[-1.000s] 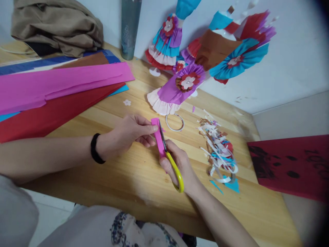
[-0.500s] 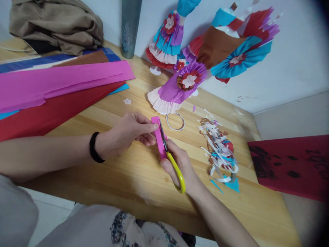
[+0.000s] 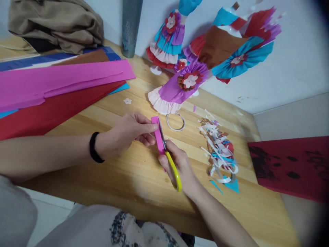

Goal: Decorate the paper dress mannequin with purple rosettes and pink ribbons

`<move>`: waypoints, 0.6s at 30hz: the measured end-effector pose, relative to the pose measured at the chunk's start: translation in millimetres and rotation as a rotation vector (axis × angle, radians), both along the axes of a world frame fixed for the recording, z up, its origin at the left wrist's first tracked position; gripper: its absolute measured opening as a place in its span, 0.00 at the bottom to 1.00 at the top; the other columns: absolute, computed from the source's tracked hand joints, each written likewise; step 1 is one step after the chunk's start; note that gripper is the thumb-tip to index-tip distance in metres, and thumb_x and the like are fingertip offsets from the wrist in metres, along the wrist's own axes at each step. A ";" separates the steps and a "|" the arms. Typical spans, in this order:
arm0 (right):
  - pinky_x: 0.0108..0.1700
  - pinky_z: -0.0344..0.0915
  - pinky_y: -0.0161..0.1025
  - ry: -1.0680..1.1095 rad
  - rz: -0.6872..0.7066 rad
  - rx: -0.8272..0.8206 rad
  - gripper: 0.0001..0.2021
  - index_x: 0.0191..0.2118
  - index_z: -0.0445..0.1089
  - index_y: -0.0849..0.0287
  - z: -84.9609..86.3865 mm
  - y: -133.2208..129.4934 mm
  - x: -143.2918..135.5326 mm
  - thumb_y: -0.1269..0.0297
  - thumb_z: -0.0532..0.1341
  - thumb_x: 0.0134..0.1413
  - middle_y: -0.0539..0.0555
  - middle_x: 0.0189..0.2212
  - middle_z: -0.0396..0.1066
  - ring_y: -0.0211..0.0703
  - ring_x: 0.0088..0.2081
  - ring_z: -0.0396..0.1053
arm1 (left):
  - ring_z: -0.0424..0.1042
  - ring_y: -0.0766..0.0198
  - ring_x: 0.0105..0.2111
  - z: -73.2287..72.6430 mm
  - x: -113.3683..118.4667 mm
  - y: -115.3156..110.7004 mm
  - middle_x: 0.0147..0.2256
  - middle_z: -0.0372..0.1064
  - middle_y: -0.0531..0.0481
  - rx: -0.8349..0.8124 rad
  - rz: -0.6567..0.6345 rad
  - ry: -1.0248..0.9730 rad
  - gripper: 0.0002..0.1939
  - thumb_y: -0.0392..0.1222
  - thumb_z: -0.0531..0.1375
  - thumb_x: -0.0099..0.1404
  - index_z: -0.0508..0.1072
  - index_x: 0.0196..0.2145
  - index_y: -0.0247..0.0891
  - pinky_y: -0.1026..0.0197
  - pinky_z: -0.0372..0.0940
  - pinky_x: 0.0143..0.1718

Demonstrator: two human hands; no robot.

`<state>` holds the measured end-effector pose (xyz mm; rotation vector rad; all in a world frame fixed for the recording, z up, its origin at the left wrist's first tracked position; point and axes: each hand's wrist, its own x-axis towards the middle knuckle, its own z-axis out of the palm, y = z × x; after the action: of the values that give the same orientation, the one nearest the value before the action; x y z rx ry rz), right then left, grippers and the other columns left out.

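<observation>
Between thumb and fingers, my left hand (image 3: 133, 129) pinches the upper end of a narrow folded pink paper strip (image 3: 158, 139). My right hand (image 3: 178, 164) grips yellow-handled scissors (image 3: 172, 169), whose blades point away from me and lie along the strip's right edge. The strip's lower end is close to my right thumb. Just beyond my hands, a thin white ring (image 3: 175, 121) lies on the wooden table (image 3: 115, 181). A small pale paper flower (image 3: 127, 101) rests above my left hand.
Large pink (image 3: 64, 78) and red sheets (image 3: 64, 111) lie at left, near brown cloth (image 3: 56, 25) and a bottle (image 3: 131, 27). Paper-dressed figures (image 3: 177, 85) stand against the wall. Paper scraps (image 3: 219, 149) are piled at right, beside a red panel (image 3: 295, 168).
The scissors and my right hand have shifted slightly left, and the blades sit closer together along the strip. My left hand keeps its pinch in nearly the same place.
</observation>
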<state>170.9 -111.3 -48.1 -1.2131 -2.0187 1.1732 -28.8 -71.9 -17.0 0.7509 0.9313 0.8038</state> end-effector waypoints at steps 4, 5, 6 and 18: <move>0.26 0.51 0.35 -0.016 -0.014 0.012 0.12 0.33 0.60 0.57 -5.6 -0.1 1.8 0.53 0.57 0.61 0.46 0.25 0.54 0.35 0.24 0.51 | 0.71 0.70 0.21 -0.1 0.1 0.3 0.22 0.74 0.47 -0.017 0.002 0.024 0.11 0.40 0.65 0.60 0.75 0.24 0.29 0.70 0.64 0.24; 0.26 0.51 0.35 -0.018 -0.016 0.016 0.13 0.33 0.60 0.56 -6.6 0.0 2.1 0.53 0.57 0.61 0.46 0.24 0.54 0.35 0.24 0.51 | 0.71 0.70 0.21 -0.1 0.2 0.5 0.22 0.74 0.47 -0.024 0.003 0.022 0.11 0.39 0.65 0.60 0.75 0.24 0.29 0.69 0.64 0.24; 0.26 0.51 0.35 -0.017 -0.016 0.020 0.13 0.32 0.60 0.56 -7.5 0.0 2.2 0.52 0.57 0.61 0.46 0.24 0.54 0.35 0.24 0.51 | 0.71 0.70 0.21 -0.1 0.2 0.7 0.22 0.74 0.47 -0.031 0.003 0.018 0.10 0.39 0.65 0.60 0.76 0.24 0.30 0.69 0.64 0.24; 0.25 0.50 0.34 -0.016 -0.027 0.071 0.17 0.31 0.59 0.56 -9.0 -1.1 1.2 0.48 0.57 0.61 0.45 0.23 0.54 0.34 0.23 0.51 | 0.70 0.70 0.21 -0.1 -0.3 -0.5 0.22 0.74 0.47 -0.040 0.001 -0.008 0.09 0.39 0.65 0.59 0.75 0.24 0.30 0.69 0.63 0.25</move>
<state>172.1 -112.4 -57.1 -1.2149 -2.0322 1.0725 -29.0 -72.4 -17.2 0.7120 0.9381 0.7859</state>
